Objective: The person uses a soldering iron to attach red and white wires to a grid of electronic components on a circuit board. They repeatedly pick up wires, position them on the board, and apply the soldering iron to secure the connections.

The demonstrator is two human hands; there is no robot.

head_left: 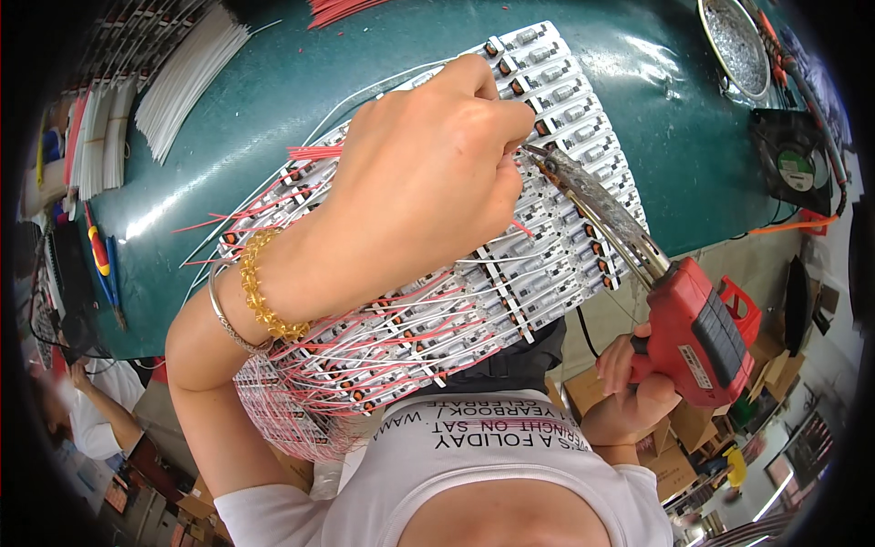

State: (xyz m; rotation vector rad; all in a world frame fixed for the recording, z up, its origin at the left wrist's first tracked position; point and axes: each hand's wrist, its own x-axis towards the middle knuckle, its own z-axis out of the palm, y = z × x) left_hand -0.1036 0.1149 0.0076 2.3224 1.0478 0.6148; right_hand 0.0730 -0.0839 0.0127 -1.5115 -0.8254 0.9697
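Note:
My left hand (437,155) is closed above a panel of small circuit boards (570,109), its fingertips pinched together close to the boards. A neat bundle of red wires (314,152) sticks out from under this hand, which appears to grip them; the pinched ends are hidden. My right hand (631,378) is wrapped round the handle of a red soldering gun (697,337). The gun's dark tip reaches up-left to the boards beside my left fingertips. Many red and white wires (401,333) trail from the rows of boards toward my lap.
White wire bundles (187,82) lie on the green table (219,173) at the left, near a red-and-yellow-handled tool (98,251). At the right stand a metal dish (734,46) and a black fan (791,162). Another person (100,410) sits at the far left.

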